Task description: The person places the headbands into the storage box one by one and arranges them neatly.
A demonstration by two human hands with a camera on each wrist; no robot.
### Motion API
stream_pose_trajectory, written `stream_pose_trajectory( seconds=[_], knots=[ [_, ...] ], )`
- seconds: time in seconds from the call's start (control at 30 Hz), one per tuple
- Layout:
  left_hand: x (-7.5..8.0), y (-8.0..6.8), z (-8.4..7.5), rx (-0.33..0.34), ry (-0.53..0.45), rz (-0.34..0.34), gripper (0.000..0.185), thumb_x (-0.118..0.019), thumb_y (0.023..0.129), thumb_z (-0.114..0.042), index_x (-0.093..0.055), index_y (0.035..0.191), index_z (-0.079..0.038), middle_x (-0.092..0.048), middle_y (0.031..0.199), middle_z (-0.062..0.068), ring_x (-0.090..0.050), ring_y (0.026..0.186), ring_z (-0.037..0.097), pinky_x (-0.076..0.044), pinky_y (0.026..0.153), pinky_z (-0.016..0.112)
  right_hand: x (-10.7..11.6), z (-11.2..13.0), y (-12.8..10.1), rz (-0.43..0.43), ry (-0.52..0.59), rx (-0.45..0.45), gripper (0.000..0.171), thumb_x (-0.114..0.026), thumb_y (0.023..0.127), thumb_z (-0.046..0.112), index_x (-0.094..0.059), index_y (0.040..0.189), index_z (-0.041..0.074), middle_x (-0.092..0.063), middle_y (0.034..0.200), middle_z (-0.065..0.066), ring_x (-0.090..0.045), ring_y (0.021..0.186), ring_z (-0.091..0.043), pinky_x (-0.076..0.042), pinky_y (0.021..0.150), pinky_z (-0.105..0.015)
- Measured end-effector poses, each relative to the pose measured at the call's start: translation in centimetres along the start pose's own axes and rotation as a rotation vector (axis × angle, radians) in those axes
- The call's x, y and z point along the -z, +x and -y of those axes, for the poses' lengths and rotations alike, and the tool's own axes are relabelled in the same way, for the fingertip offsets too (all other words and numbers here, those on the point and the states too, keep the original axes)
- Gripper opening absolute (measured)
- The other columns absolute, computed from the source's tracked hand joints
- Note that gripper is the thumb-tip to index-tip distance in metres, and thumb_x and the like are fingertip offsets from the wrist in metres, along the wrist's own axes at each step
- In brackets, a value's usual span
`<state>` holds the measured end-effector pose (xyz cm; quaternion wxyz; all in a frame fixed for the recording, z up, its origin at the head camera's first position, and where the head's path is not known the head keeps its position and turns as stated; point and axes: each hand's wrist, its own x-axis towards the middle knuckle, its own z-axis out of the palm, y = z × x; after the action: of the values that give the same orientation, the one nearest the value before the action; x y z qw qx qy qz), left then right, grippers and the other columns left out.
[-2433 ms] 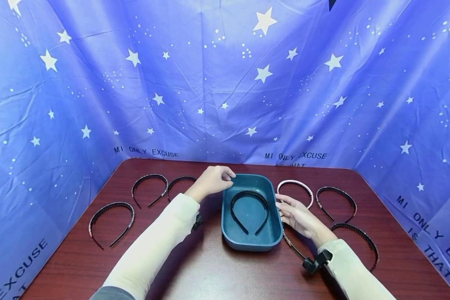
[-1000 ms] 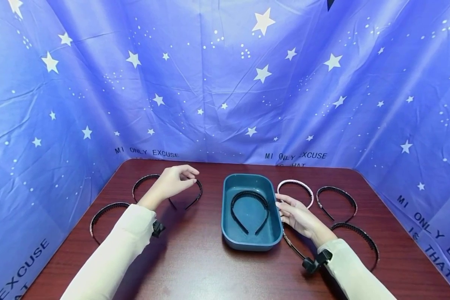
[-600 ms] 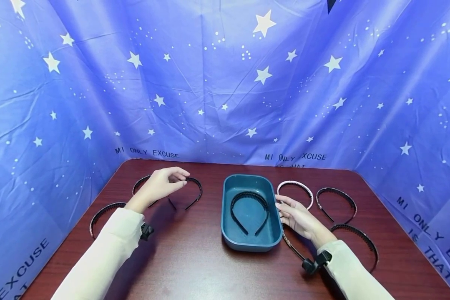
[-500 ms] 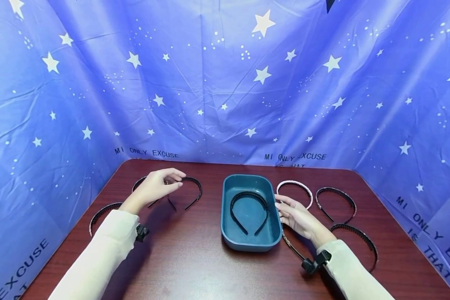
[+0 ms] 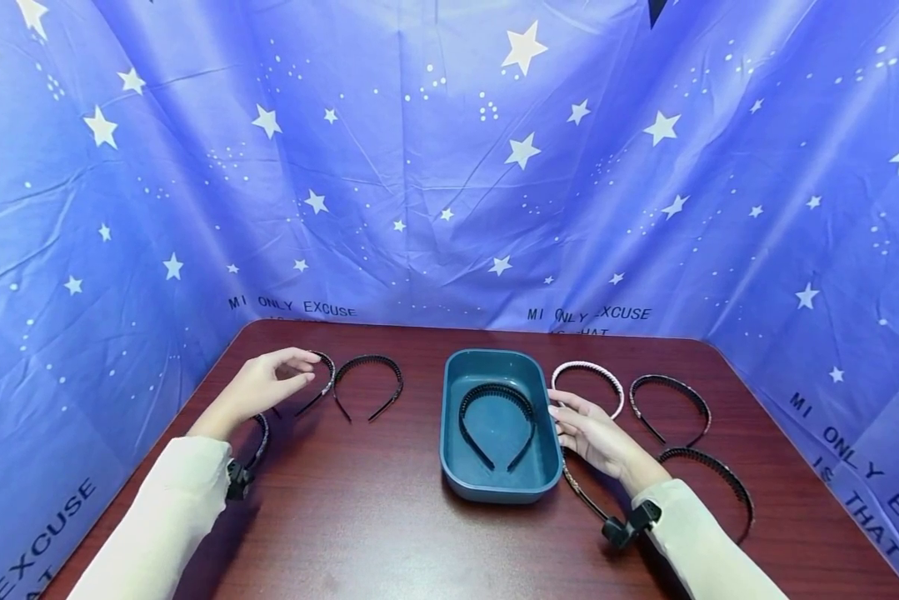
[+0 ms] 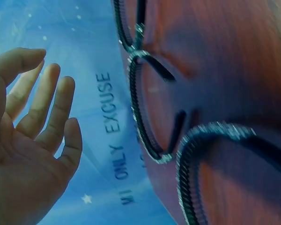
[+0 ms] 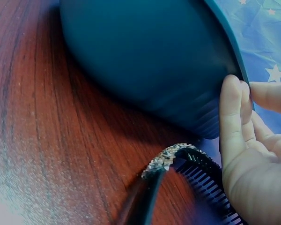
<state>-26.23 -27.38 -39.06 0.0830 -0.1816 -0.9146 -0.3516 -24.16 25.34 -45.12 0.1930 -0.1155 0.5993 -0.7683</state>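
Observation:
My left hand (image 5: pixel 260 385), fingers loosely extended and holding nothing, hovers over a dark glittery headband (image 5: pixel 333 377), hiding much of it. A black headband (image 5: pixel 369 359) lies to its right. Behind the left wrist, another headband (image 5: pixel 264 437) is partly covered. The left wrist view shows that palm (image 6: pixel 33 154) bare beside several rhinestone-edged headbands. My right hand (image 5: pixel 599 435) touches the right side of a blue-green plastic bin (image 5: pixel 494 493), fingertips at its rim. Inside the bin lies one black toothed headband (image 5: pixel 497 388). Below the right hand sits a glitter-trimmed headband (image 7: pixel 166 158).
A pale pink wrapped headband (image 5: pixel 606 372) rests behind the right hand. Farther right are two dark headbands, an upper one (image 5: pixel 670 381) and a lower one (image 5: pixel 707 457). Blue star-printed cloth (image 5: pixel 419 150) hangs around the wooden table (image 5: pixel 389 533).
My left hand has moved from the bin's left rim leftward, past the black headband, to the glittery one. The right hand has stayed at the bin.

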Motion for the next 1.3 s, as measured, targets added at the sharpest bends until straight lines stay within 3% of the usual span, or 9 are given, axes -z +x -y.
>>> stream_pose_trajectory(
  seconds=[0.33,0.63,0.9,1.1,1.3],
  knots=[
    [1.6,-1.6,3.0,0.038,0.059,-0.071,0.025,-0.068,0.097,-0.019,-0.07,0.12,-0.01,-0.074,0.1,0.004,-0.064,0.097,0.023,-0.048,0.077,0.034,0.1,-0.1,0.0,0.0,0.0,0.002,0.059,-0.046,0.107,0.007,-0.015,0.153,-0.011,-0.069,0.104,-0.003,-0.064,0.084,-0.007,-0.055,0.072,-0.023],
    [2.4,-2.7,5.7,0.161,0.035,-0.067,0.03,-0.067,0.098,-0.021,-0.068,0.122,-0.004,-0.074,0.103,0.011,-0.063,0.089,0.001,-0.048,0.077,0.025,0.1,0.0,0.0,-0.006,-0.003,-0.003,0.061,-0.048,0.106,0.009,-0.015,0.153,-0.011,-0.069,0.103,-0.003,-0.064,0.084,-0.008,-0.055,0.072,-0.023],
    [2.8,-4.0,7.7,0.202,0.121,-0.134,0.028,-0.066,0.097,-0.019,-0.071,0.118,-0.002,-0.073,0.101,0.015,-0.064,0.089,0.017,-0.048,0.074,0.032,0.1,-0.1,0.0,0.002,-0.001,-0.001,0.06,-0.048,0.106,0.009,-0.016,0.153,-0.011,-0.069,0.103,-0.003,-0.064,0.085,-0.009,-0.055,0.073,-0.024],
    [3.0,-4.7,9.0,0.245,0.141,-0.104,0.03,-0.065,0.096,-0.021,-0.071,0.118,-0.001,-0.073,0.102,0.017,-0.063,0.092,0.025,-0.047,0.077,0.039,0.1,-0.1,0.0,0.0,-0.001,-0.004,0.06,-0.048,0.106,0.009,-0.016,0.153,-0.01,-0.069,0.104,-0.003,-0.064,0.085,-0.009,-0.055,0.073,-0.024],
    [3.0,-5.4,10.3,0.297,0.141,-0.055,0.031,-0.062,0.097,-0.024,-0.07,0.119,-0.002,-0.071,0.101,0.013,-0.058,0.085,0.02,-0.046,0.074,0.037,0.1,-0.1,0.0,0.003,0.002,-0.004,0.059,-0.047,0.107,0.009,-0.016,0.153,-0.01,-0.069,0.103,-0.003,-0.064,0.085,-0.009,-0.055,0.073,-0.024]
  ],
)
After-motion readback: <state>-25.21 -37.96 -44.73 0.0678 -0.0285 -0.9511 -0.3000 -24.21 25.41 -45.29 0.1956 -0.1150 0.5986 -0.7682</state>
